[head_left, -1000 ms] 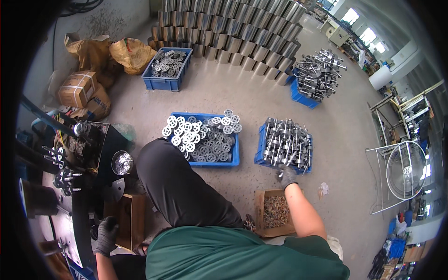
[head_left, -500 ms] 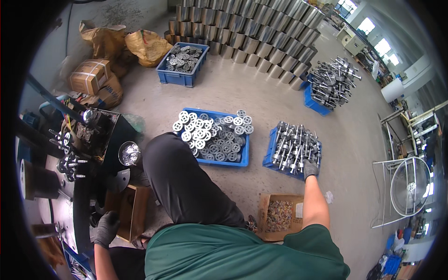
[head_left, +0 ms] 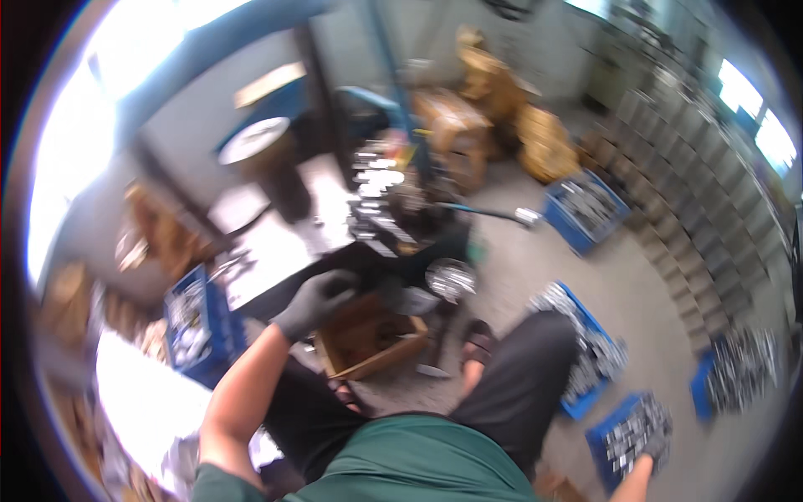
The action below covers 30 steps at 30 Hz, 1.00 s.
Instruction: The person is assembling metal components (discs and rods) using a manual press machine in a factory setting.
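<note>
My left hand [head_left: 316, 306], in a dark grey glove, hovers beside the front edge of the black-sided machine table [head_left: 288, 289], just above and left of an open wooden box [head_left: 368, 365]. Its fingers are loosely bent and apart, and nothing shows in them. At the lower right, my right hand [head_left: 658, 448], gloved too, reaches onto metal shaft parts with round hubs [head_left: 631, 431] piled in a blue crate [head_left: 604, 443]. Motion smears its fingers, so whether it grips a part is unclear. Several shiny parts [head_left: 375, 188] stand on the machine table.
A blue crate of spoked metal discs [head_left: 594, 356] lies beyond my right knee. A metal bowl [head_left: 450, 279] sits by the table. More blue crates [head_left: 577, 226] stand farther off, near stacked metal cylinders [head_left: 690, 217]. Another blue bin [head_left: 205, 335] is left of the table.
The view has swung left toward the machine table. My left hand has risen from beside my leg to the table's edge. My right hand remains at the crate of shaft parts.
</note>
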Tool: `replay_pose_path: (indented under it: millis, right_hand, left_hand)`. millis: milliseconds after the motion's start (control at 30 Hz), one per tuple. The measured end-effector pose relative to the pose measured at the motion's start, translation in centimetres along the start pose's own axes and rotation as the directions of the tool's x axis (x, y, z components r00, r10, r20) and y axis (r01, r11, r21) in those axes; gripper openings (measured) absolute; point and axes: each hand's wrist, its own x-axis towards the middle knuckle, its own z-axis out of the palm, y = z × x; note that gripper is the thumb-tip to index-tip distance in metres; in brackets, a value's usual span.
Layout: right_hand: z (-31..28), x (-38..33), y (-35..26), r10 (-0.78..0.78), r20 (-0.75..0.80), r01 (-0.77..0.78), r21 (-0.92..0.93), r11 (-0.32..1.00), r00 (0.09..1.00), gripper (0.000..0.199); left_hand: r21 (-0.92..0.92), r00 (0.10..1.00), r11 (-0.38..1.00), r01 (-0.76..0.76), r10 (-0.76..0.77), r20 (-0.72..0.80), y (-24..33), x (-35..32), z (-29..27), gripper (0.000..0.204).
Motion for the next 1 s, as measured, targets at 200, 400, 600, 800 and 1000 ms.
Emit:
replay_pose_path:
  millis: [200,400,600,800,1000]
  right_hand:
    - [14.4,-6.6,-30.1,-0.602,0.39,0.341,0.558,0.756,0.697,0.028]
    - [10.2,-30.2,-60.3,-0.941,0.212,0.769,0.636,-0.072,-0.263,0.018]
    - [14.0,-42.6,-68.9,-0.65,0.286,0.571,0.772,-0.28,-0.704,0.025]
    - [21.9,-46.2,-67.5,-0.027,0.693,0.681,0.7,-0.215,-0.721,0.037]
    - [23.2,-47.5,-68.4,-0.023,0.634,0.634,0.771,-0.056,-0.773,0.044]
  left_hand:
    - [-0.427,0.817,0.885,-0.185,-0.103,-0.567,-0.1,1.3,-9.5,0.03]
    - [-0.726,0.38,0.58,-0.37,-0.619,-0.688,-11.0,-1.0,-14.3,0.015]
    - [-0.725,0.083,0.301,-0.62,-0.893,-0.442,-16.8,-4.0,-18.8,0.014]
    - [-0.829,0.278,0.228,-0.51,-0.869,-0.41,-17.2,-4.0,-18.4,0.018]
    - [-0.791,0.243,0.268,-0.55,-0.855,-0.459,-19.5,-4.2,-18.8,0.011]
